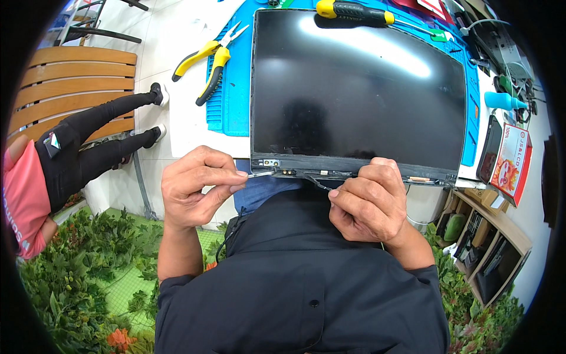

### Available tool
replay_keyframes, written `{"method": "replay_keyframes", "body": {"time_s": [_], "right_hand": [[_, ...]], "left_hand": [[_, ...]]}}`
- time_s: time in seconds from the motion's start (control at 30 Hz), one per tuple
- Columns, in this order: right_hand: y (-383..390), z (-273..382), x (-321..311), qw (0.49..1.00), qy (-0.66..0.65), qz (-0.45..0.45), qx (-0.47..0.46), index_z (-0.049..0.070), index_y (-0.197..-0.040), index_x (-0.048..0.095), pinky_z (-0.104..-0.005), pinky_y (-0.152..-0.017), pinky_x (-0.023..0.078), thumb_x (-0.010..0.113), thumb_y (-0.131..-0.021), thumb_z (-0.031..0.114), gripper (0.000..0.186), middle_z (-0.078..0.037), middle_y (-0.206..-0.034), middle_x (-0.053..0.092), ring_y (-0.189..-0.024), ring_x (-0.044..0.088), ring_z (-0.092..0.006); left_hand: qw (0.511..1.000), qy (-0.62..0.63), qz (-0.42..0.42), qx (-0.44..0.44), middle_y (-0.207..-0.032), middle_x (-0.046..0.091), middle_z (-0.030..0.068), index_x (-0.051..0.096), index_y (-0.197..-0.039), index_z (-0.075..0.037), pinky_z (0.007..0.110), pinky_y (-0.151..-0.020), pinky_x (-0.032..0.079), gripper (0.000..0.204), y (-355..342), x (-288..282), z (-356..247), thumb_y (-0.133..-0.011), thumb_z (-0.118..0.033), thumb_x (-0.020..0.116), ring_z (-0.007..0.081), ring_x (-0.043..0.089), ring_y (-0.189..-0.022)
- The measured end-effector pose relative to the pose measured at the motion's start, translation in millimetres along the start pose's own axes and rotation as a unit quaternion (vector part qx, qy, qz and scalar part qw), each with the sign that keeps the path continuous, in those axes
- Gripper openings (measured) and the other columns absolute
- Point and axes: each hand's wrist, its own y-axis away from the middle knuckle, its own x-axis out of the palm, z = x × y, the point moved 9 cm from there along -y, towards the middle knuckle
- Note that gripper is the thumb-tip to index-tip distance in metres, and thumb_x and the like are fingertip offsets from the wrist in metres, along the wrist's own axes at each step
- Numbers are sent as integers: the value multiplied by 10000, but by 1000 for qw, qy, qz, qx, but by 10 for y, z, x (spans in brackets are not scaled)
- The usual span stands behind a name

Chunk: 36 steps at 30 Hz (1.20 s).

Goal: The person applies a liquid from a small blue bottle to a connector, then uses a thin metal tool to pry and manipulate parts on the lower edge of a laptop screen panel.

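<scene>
A dark laptop screen [359, 100] lies face up in front of me, its lower edge overhanging the table toward my body. At its lower left corner, my left hand [199, 187] pinches a thin silvery metal piece [259, 174] between thumb and fingertips. The tip of that piece reaches the exposed strip with small metal parts along the screen's edge; its exact kind is too small to tell. Further right, my right hand [370, 203] is closed, with thumb and forefinger on a thin black cable [317, 183] that comes from the middle of this edge.
Yellow-and-black pliers [213, 60] lie open-jawed across a blue mat [236, 112]. A yellow-and-black screwdriver [359, 13] rests over the screen's top. To the right are a blue bottle [501, 101], a red-and-white box [512, 162] and a shelf [489, 242]. At left, someone sits on a slatted bench [82, 71].
</scene>
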Motion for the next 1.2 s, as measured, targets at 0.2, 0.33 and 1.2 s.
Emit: {"method": "replay_keyframes", "body": {"time_s": [0.2, 0.33, 1.2], "right_hand": [[0, -8, -3, 1000, 2, -7, -4, 64, -938, 785, -395, -687, 479, 845, -591, 14, 356, -31, -842, 711, -778, 632, -229], [-6, -6, -4, 1000, -1, -3, -1, 62, -936, 788, -394, -685, 477, 843, -595, 11, 349, -35, -839, 712, -776, 630, -228], [-15, 1, -3, 1000, 5, 7, -3, 52, -950, 787, -397, -702, 499, 853, -619, -10, 343, -45, -868, 716, -792, 636, -236]], "left_hand": [[998, 43, -34, -24, -911, 788, 135, 873, -1015, -13, 297, -690, 560, 265, 128, 10, 142, -776, 92, 920, 195, 746, -834], [997, 57, -43, -32, -913, 787, 134, 871, -1017, -10, 299, -694, 560, 267, 161, 10, 173, -775, 93, 916, 197, 743, -836], [984, -147, 67, 73, -796, 702, 67, 868, -1003, -49, 340, -607, 508, 333, -291, 86, -364, -684, 36, 911, 216, 678, -694]]}}
